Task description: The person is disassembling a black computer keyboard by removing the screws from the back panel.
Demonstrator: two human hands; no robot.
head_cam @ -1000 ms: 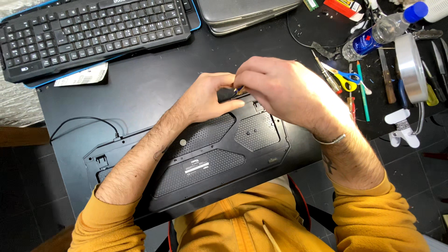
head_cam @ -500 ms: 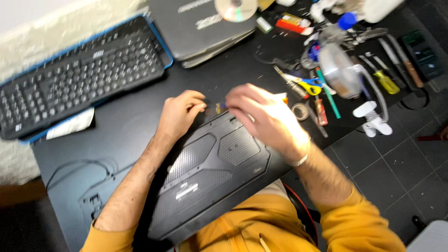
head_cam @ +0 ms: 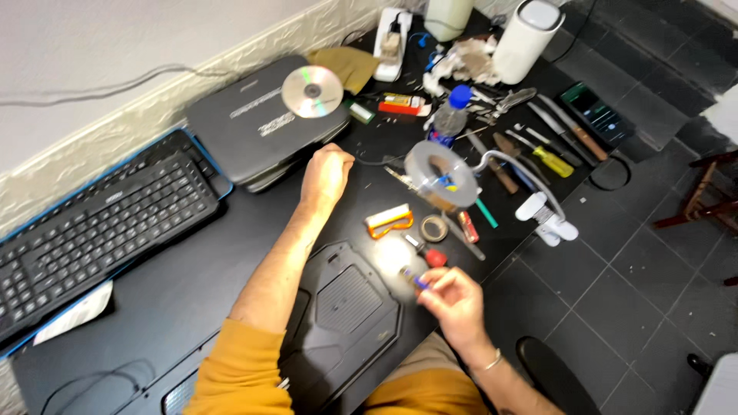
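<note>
A black laptop base (head_cam: 346, 307) lies upside down on the black table (head_cam: 177, 261) in front of me. My right hand (head_cam: 453, 301) hovers over its right edge, fingers pinched on a small blue-tipped tool (head_cam: 415, 280). My left hand (head_cam: 325, 174) is stretched out to the far side of the table with its fingers closed in a fist, next to a stack of closed grey laptops (head_cam: 261, 127); I cannot see anything in it. A red-handled screwdriver (head_cam: 427, 253) lies just beyond my right hand.
A black keyboard (head_cam: 92, 230) sits at the left. A disc (head_cam: 311, 91) rests on the laptop stack. An orange-and-white cutter (head_cam: 388, 220), a tape roll (head_cam: 434, 227), a magnifier lamp (head_cam: 442, 175), a bottle (head_cam: 450, 115) and several hand tools (head_cam: 550, 146) crowd the right side.
Both hands have left the laptop base's far edge. The left hand reached out toward the laptop stack; the right drew back near me holding the small tool. The view swung right.
</note>
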